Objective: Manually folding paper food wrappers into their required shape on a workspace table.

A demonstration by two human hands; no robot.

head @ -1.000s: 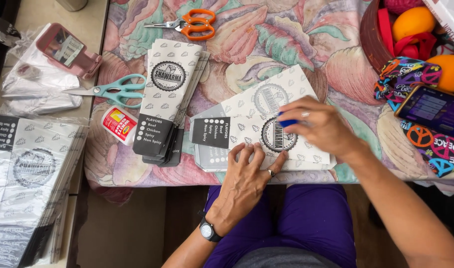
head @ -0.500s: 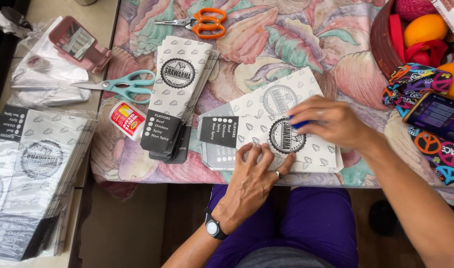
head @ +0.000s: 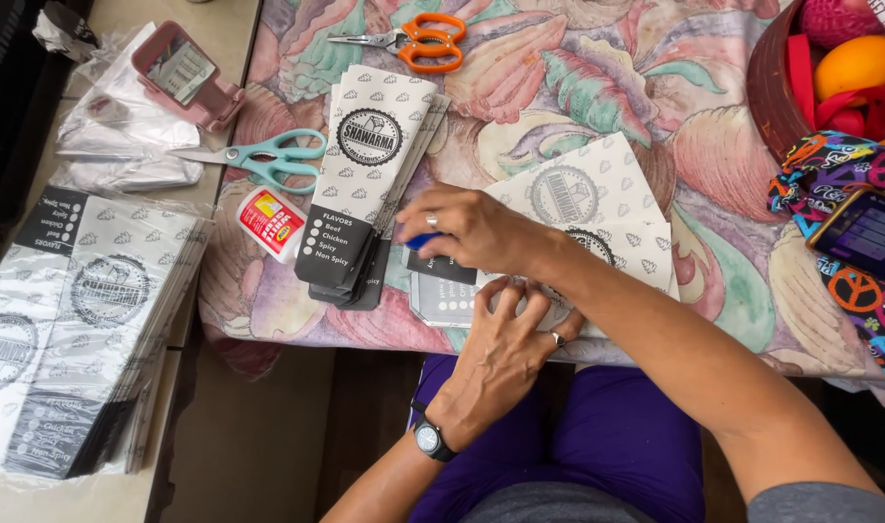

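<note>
R hand is now sitting further L than 0.5 s ago: it was over the round black emblem in the middle of the paper sleeve, now it is crossing to the sleeve's dark printed end nr the surface edge. Grip is closed on a small blue stick-like thing, prob a glue stick or marker, can't tell which. L hand is holding its spot as before, fingers spread, not gripping, pressing the sleeve's near edge flat. The sleeve is lying at the front of the flowered surface, w/ 1 fanned stack of like sleeves just L of it. Judging by the shift, work is passing from emblem area to the dark end. Teal scissors and white glue bottle are lying untouched.
</note>
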